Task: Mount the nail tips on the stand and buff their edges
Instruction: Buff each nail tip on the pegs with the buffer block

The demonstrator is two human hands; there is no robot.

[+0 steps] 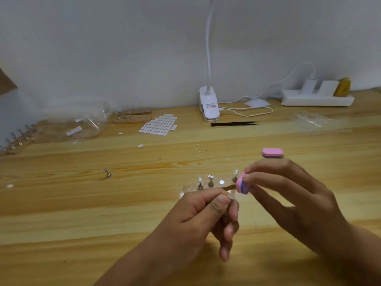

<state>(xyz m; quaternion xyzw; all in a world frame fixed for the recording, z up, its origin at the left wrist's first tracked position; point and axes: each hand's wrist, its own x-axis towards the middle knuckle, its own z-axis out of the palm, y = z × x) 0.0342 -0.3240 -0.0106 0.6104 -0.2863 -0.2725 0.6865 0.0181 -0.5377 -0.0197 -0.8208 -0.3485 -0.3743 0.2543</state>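
The left hand (206,213) pinches what looks like a clear nail tip (232,198), while the right hand (288,195), pinching a pink buffer (241,186) just above it, should stroke the edge lightly.

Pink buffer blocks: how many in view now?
2. The held buffer block is pinched by the right hand near the clear stand; the spare buffer block lies on the table beyond it. None looks hidden.

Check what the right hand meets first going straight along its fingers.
Probably the end peg of the clear stand; the buffer block in the right hand sits beside it. Depth unclear: the left hand is below.
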